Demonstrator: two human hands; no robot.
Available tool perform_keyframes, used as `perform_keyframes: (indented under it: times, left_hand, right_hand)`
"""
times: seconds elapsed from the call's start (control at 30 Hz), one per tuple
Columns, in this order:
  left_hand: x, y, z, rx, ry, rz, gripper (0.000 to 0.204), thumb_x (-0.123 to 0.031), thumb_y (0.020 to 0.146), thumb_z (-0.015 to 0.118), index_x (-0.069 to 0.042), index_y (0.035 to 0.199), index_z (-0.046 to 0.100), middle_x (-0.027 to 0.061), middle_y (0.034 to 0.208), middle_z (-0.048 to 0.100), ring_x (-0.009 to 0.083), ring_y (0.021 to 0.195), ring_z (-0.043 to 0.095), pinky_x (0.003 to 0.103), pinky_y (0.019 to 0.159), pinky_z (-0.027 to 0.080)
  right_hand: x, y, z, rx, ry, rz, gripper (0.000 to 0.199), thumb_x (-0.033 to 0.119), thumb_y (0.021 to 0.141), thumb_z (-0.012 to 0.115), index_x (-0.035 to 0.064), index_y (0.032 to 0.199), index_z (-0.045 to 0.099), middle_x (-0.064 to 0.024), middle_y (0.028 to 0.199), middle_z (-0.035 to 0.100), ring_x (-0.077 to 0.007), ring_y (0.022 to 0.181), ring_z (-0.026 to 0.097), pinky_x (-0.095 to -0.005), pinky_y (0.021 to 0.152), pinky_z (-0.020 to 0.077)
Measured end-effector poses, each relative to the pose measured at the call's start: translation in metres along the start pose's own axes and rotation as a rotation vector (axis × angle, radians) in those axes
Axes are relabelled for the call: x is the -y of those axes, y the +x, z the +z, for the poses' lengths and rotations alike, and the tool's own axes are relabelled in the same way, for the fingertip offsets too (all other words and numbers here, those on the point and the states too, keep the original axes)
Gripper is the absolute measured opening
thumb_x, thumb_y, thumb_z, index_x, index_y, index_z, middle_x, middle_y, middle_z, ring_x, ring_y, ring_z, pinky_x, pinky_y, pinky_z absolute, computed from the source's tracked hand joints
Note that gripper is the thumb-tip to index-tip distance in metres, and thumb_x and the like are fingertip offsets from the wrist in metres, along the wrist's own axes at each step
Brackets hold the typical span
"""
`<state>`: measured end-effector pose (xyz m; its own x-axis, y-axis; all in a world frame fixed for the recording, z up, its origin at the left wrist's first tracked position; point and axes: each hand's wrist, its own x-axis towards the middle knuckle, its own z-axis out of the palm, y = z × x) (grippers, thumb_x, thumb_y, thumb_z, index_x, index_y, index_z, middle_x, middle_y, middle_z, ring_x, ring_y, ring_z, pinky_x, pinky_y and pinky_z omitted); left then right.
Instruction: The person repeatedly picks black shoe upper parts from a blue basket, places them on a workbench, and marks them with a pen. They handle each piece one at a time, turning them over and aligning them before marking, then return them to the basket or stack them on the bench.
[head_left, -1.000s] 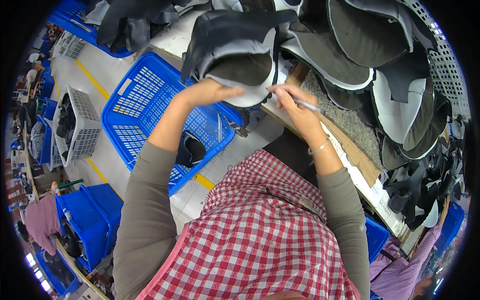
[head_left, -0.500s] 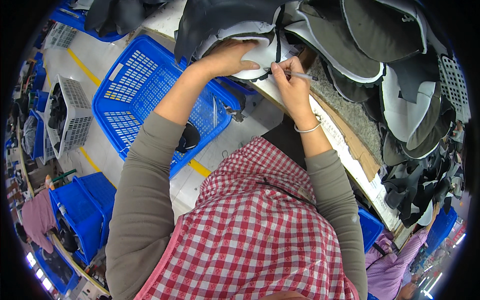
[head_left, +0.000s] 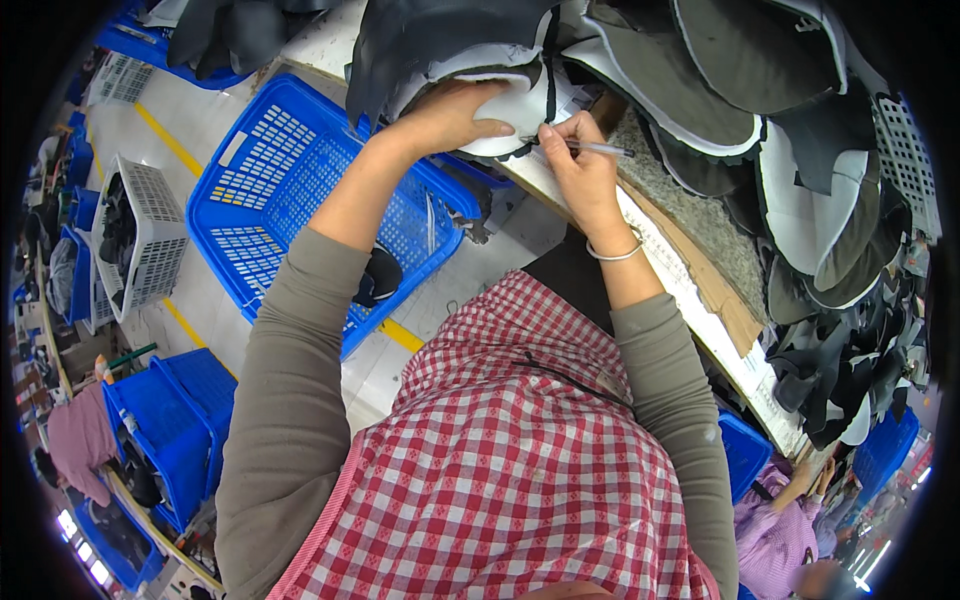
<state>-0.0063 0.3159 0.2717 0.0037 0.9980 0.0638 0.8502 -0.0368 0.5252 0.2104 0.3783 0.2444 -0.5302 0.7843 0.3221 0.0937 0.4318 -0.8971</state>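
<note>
Some left fingers [head_left: 478,94] now inside black piece [head_left: 430,30].

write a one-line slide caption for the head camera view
The left hand grips a black-and-white piece while the right hand holds a pen near its edge, a blue basket nearby.

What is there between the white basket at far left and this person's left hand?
The large blue basket fills most of that stretch in the head view, with the white basket left of it and the left hand right.
</note>
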Motion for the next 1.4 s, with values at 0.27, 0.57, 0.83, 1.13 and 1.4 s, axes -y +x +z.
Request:
perform_keyframes:
  times: [0.27,0.57,0.83,1.13,1.4]
  left_hand:
    - [-0.052,-0.048,-0.017,-0.912,0.447,0.302,0.058,-0.005,0.071,0.083,-0.010,0.126,0.066,0.0134,0.127,0.059,0.0336,0.116,0.054,0.043,0.099,0.040]
    - [-0.040,-0.042,-0.099,-0.939,0.702,-0.155,0.082,-0.017,0.069,0.091,-0.018,0.143,0.056,0.0144,0.117,0.055,0.0343,0.112,0.052,0.046,0.097,0.044]
    - [-0.056,-0.063,-0.158,-0.813,0.341,0.127,0.022,0.005,0.086,0.070,-0.002,0.107,0.072,0.0135,0.098,0.067,0.0291,0.091,0.068,0.034,0.084,0.053]
    - [-0.233,-0.044,-0.278,-1.632,0.426,0.085,0.034,-0.011,0.094,0.074,0.000,0.127,0.071,0.0101,0.108,0.075,0.0112,0.090,0.067,0.025,0.078,0.055]
    - [-0.385,0.208,-0.072,-0.647,0.495,0.652,0.052,-0.005,0.088,0.071,-0.012,0.139,0.061,0.0124,0.138,0.059,0.0269,0.124,0.055,0.040,0.100,0.049]
  right_hand:
    - [0.007,-0.027,-0.038,0.130,0.356,0.156,0.025,0.028,0.105,0.064,0.0037,0.105,0.064,0.0005,0.091,0.061,-0.0075,0.079,0.054,-0.0241,0.073,0.0466]
    - [0.002,-0.035,-0.038,0.153,0.366,0.106,0.020,0.022,0.105,0.063,0.0026,0.104,0.068,0.0002,0.092,0.065,-0.0081,0.078,0.058,-0.0248,0.073,0.0508]
    - [-0.001,-0.046,-0.049,0.149,0.253,0.080,0.023,0.030,0.101,0.068,0.0071,0.102,0.071,-0.0019,0.082,0.067,-0.0109,0.075,0.061,-0.0297,0.071,0.0516]
    - [0.003,-0.053,-0.062,0.185,0.239,0.039,0.027,0.033,0.103,0.066,0.0071,0.108,0.071,-0.0016,0.082,0.066,-0.0105,0.077,0.061,-0.0282,0.072,0.0511]
    - [-0.007,-0.050,-0.069,0.124,0.409,0.145,0.022,0.027,0.101,0.066,0.0061,0.100,0.073,-0.0029,0.079,0.069,-0.0093,0.072,0.062,-0.0295,0.069,0.0517]
